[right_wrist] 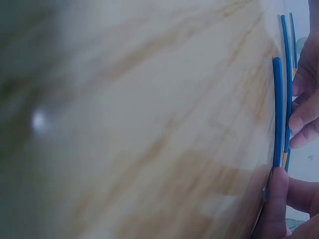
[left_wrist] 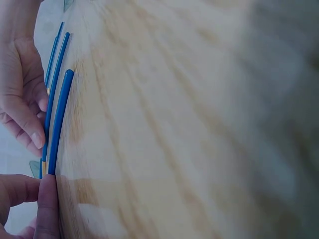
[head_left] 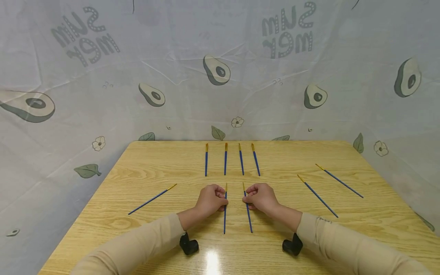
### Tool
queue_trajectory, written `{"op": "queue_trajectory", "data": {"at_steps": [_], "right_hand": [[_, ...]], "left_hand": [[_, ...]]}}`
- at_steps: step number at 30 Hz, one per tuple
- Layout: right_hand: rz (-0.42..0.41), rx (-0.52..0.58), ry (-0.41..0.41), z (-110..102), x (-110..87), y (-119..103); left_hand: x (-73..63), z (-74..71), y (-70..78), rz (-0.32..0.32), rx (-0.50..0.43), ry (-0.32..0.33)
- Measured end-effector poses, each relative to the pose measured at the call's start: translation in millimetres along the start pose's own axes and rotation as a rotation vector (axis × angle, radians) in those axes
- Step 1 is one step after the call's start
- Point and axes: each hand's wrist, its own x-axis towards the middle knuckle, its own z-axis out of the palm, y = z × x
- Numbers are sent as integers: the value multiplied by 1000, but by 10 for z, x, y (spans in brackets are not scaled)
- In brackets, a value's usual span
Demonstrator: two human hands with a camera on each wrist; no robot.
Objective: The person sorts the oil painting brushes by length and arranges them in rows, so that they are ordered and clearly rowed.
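Near the table's middle, my left hand [head_left: 209,199] pinches a blue-handled paintbrush [head_left: 225,221] between thumb and finger. A matching paintbrush [head_left: 249,221] beside it is pinched by my right hand [head_left: 264,198]. Both brushes lie roughly parallel, a small gap apart, with bristle tips pointing away from me. In the left wrist view, the left fingers [left_wrist: 48,204] grip the brush's blue handle [left_wrist: 61,119]. The right wrist view shows the right fingers [right_wrist: 275,199] on the other blue handle [right_wrist: 277,114]. The ferrules are partly hidden by the fingers.
Several paintbrushes stand in a row at the back, including one at its left end [head_left: 206,162]. One paintbrush [head_left: 151,200] lies slanted at left; two more, a nearer paintbrush [head_left: 321,200] and a farther paintbrush [head_left: 343,185], slant at right. A patterned cloth [head_left: 185,114] hangs behind the wooden table [head_left: 154,160].
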Motion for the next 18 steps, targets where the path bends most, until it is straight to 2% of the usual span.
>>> {"op": "queue_trajectory", "data": {"at_steps": [18], "right_hand": [[18,22,-11,-14,8,-5]], "left_hand": [[-13,-18,28,-30,-41,3]]}}
